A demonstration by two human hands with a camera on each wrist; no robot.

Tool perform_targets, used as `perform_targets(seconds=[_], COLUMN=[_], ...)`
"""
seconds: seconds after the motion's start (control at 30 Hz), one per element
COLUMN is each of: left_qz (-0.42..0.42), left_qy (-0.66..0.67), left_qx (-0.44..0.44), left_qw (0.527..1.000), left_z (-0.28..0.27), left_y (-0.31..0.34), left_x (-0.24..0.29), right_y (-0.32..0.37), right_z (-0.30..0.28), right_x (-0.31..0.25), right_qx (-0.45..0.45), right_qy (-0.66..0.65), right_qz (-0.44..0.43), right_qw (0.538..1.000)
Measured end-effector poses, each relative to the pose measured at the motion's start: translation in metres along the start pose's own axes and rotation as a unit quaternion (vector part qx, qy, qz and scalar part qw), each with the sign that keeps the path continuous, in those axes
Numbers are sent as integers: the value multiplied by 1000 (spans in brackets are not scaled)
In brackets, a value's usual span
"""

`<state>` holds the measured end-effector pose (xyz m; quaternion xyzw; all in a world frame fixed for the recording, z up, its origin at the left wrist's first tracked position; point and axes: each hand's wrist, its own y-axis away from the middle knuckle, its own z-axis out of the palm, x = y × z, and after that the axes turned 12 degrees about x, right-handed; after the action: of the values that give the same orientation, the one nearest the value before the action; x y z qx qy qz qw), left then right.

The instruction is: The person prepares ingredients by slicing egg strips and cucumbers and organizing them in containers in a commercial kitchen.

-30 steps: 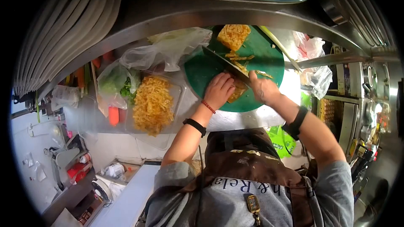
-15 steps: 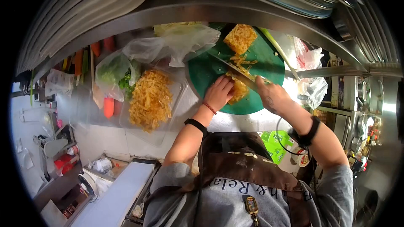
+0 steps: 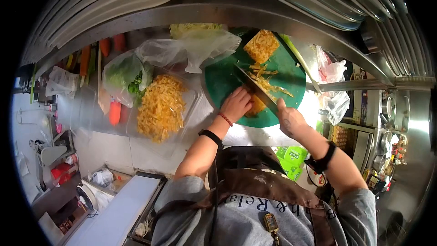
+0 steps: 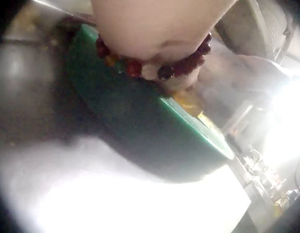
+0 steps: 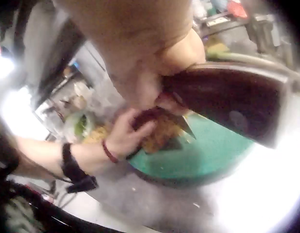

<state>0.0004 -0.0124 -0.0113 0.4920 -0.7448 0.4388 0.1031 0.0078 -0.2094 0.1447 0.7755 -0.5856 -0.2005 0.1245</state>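
Note:
On the round green cutting board (image 3: 218,82), my left hand (image 3: 236,104) holds a golden-yellow block (image 3: 256,105) with bent fingers, its near side partly hidden by the hand. My right hand (image 3: 292,120) grips a broad knife (image 3: 256,86), whose blade slants along the far side of that block, close to the left fingertips. The dark knife handle (image 5: 227,99) sticks out from my right fist in the right wrist view. Thin cut strips (image 3: 263,70) lie beyond the blade. A larger block (image 3: 261,46) of the same food sits at the board's far edge.
A clear tray (image 3: 193,102) heaped with golden strips (image 3: 161,109) stands left of the board. Around it are bagged greens (image 3: 120,79), a carrot (image 3: 114,113) and a plastic bag (image 3: 191,50). A green stalk (image 3: 298,59) lies right; a metal shelf edge (image 3: 255,11) hangs overhead.
The view has shifted slightly. My right hand and the knife have moved a little toward my body, the blade angle changing. My left hand stays at the block.

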Motion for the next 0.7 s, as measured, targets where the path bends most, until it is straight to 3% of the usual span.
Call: perform_targets(seconds=[0.1,0.2,0.23,0.33,0.47,0.6,0.7], left_qz=[12,14,4,2,22,14,-18], left_qy=[-9,4,9,6,27,-20,-16], left_qx=[3,6,1,0,-9,-21,-20], left_qw=[1000,1000,1000,1000,999,999,1000], left_z=[1,-2,-3,-4,-1,-14,-9], left_y=[0,1,-2,-1,3,6,13], left_x=[-5,0,1,1,-7,0,-2], right_y=[-20,-25,-16,7,-23,-13,4], right_z=[32,-1,-21,-22,45,-14,-8], right_x=[-1,-2,-6,-12,2,-6,-15], right_qx=[74,74,34,31,115,80,35], right_qy=[-26,-9,14,-7,-20,1,19], right_qz=[-18,-63,-60,-41,-63,-106,-37], right_qw=[997,995,998,999,991,991,999])
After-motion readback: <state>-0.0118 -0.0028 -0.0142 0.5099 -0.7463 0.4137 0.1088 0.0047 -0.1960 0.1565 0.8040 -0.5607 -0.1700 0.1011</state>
